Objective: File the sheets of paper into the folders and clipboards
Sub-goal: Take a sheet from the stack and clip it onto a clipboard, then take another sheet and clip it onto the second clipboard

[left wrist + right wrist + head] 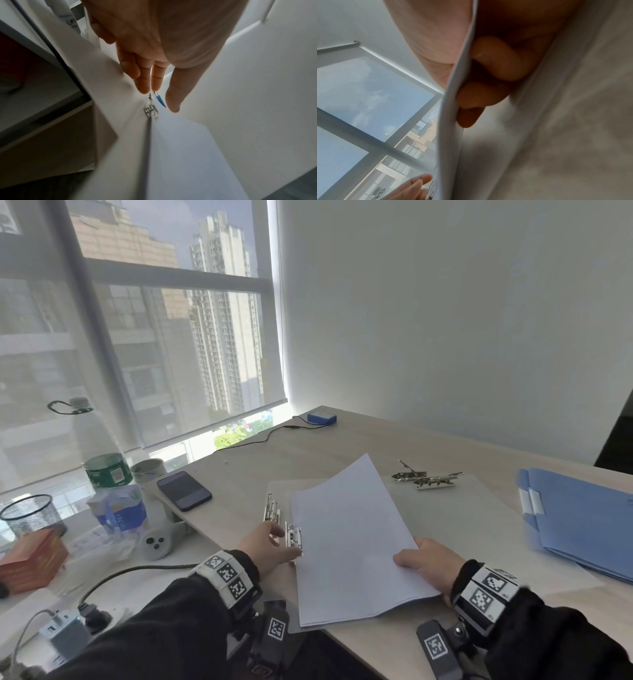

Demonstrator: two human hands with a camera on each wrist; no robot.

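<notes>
A stack of white sheets of paper (349, 542) lies tilted over translucent clipboards (455, 518) on the wooden table. My right hand (411, 559) pinches the stack's near right edge, thumb on top. In the right wrist view the fingers (488, 94) curl beneath the paper edge (453, 128). My left hand (289, 542) reaches with straight fingers to a metal clip (294, 539) at the stack's left edge. In the left wrist view its fingertips (144, 88) are just short of that clip (150, 109). A second clip (271, 508) sits just behind. Blue folders (582, 518) lie at the right.
Two more metal clips (428, 477) lie behind the paper. A phone (184, 490) rests at the table's left edge, and a blue box (321, 417) with a cable at the back. Bottles (102, 460), a mesh cup (30, 515) and a red box (32, 559) crowd the lower sill on the left.
</notes>
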